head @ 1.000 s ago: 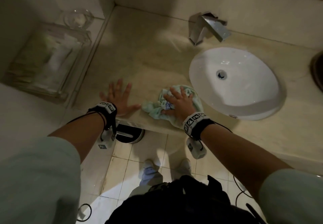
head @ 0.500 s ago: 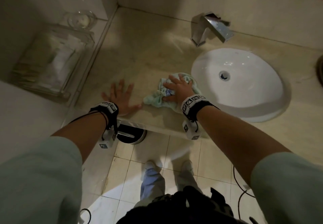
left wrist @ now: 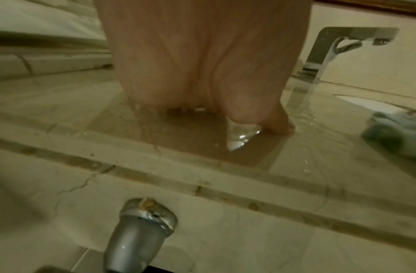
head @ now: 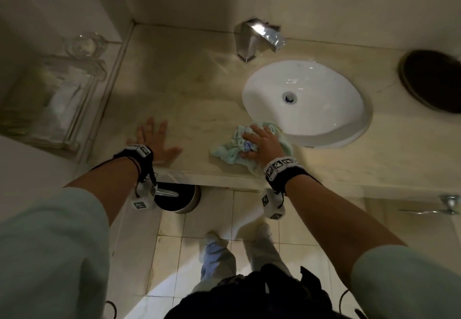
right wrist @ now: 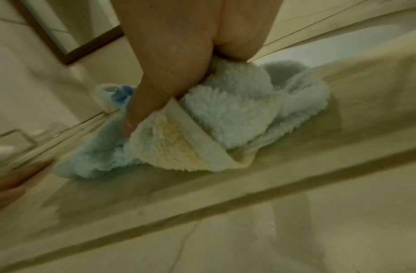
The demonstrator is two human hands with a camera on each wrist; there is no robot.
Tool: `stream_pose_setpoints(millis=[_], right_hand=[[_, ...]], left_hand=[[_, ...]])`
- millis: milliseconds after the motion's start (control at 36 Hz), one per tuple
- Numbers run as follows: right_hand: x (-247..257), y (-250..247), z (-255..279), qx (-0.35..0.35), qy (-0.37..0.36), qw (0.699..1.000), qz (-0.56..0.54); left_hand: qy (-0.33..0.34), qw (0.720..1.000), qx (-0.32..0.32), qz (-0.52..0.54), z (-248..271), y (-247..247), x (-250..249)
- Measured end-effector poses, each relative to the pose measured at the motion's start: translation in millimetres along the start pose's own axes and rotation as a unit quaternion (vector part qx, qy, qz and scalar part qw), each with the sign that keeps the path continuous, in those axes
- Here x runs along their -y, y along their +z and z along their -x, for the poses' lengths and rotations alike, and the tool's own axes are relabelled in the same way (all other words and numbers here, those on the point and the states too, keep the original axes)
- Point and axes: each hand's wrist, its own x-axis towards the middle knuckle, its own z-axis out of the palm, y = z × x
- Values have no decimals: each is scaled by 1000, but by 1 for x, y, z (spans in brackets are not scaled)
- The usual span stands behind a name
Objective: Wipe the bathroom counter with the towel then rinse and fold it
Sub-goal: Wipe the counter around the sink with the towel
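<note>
While wiping is under way, first of three steps; rinse and fold not yet begun.

Glass tray (head: 47, 104), far left on side ledge: clear walls, pale contents, too blurred to name. Not part of the job.

Left hand (head: 156, 141): fingers spread and straight, palm flat on counter (head: 189, 89) near front edge. Holds nothing; judged a brace. Heel of palm and thumb seen touching wet stone from the left wrist view (left wrist: 202, 61), small puddle glinting beside thumb.

Towel (head: 234, 149): pale blue-green, fluffy, bunched rather than flat, lying on counter between left hand and sink (head: 349, 129), its far end touching or just beside sink rim. Cream-yellow band folded up on near side in the right wrist view (right wrist: 230, 118).

Right hand (head: 262, 141): pressed down on top of towel, fingers loosely bent over the bunch, thumb dug into a fold. Pressing more than gripping, by appearance.

Faucet (head: 257, 37): chrome, behind sink, no water seen running.

Dark round object (head: 434, 82), far right: unidentified.

Next move, as judged: keep downward pressure and sweep the towel across remaining wet stone, taking care that the loose bunch does not slip off the front edge or drop into the basin before rinsing.
</note>
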Motion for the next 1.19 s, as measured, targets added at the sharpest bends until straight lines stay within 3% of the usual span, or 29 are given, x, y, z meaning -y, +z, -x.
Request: stream_pose_setpoints(millis=[111,278,444,583,917,1194], right_hand=[[-39,-9,30,-24,52,998,-34],[-86,-24,75,-104,121,987,-26],[-132,-38,101,-101,218,971,-16],[-163,-48,102,-70,244,966,-43],[-158,-53,99,-53,261,964,-22],[-131,-44,90,-62,307,949,41]], left_hand=[[-12,998,-21,65,-4,7,-9],[-22,999,-19,42,-13,21,-28],[-6,999,-25,40,5,20,-55],[-9,998,-35,43,14,18,-75],[10,999,-16,36,22,34,-123],[-11,999,-13,32,43,42,-93]])
